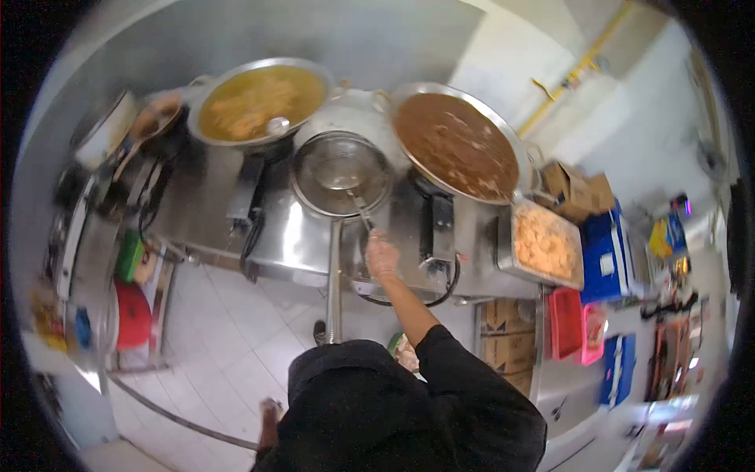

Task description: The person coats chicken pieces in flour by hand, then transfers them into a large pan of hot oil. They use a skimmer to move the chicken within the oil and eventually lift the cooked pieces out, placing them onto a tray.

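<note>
My right hand (382,256) reaches forward and grips the long handle of a ladle (355,198) whose bowl dips into a steel pot of clear liquid (340,169) on the stove. My black sleeve covers the forearm behind it. A wide pan of brown sauce (454,143) sits to the right of that pot, and a large pan of yellow broth (259,101) with another ladle stands to the left. My left hand is out of sight.
A steel stove counter (299,236) carries the pots. A tray of orange fried food (544,242) lies at the right, beside cardboard boxes (578,189), a blue cooler (605,256) and red baskets (566,322). A red bin (132,315) stands at the left on the tiled floor.
</note>
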Motion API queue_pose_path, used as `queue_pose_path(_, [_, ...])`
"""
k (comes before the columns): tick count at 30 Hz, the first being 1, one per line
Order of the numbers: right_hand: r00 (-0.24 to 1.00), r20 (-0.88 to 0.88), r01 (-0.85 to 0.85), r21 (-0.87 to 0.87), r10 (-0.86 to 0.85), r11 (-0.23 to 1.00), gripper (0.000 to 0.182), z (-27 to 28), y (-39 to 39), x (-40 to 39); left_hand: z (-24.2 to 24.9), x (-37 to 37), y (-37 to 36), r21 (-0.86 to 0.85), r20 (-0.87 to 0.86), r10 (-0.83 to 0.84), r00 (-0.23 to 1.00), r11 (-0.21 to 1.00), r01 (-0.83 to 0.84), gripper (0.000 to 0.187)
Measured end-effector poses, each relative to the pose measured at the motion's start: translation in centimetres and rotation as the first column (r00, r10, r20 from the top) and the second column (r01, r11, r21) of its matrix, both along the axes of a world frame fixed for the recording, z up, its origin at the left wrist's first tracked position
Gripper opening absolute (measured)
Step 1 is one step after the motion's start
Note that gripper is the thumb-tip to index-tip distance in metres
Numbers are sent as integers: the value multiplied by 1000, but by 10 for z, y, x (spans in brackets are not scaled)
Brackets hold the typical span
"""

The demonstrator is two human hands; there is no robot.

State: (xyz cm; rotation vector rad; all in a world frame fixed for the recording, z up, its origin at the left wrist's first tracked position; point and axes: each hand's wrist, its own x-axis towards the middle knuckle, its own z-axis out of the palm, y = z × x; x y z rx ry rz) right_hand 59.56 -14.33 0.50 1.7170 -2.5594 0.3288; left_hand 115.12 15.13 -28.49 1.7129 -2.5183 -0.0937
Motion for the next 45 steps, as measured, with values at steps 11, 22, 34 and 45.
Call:
queue_pose_path(11, [599,800,214,-193,27,958,48,89,121,-28,80,22,9,422,-100,-101,990,896,134,27])
queue_pose_path(22, [845,172,440,315,-507,841,25,-198,571,22,84,-12,-109,951,-141,809,571,271,-148,29])
queue_pose_path(34, [833,343,322,340,-435,884,10,-274,873,285,92,-45,-56,963,-268,748,607,228,143,18])
queue_pose_path(45, [-508,859,862,506,73,43,17,-187,800,240,42,-4,-29,891,341,-936,85,351,288,27])
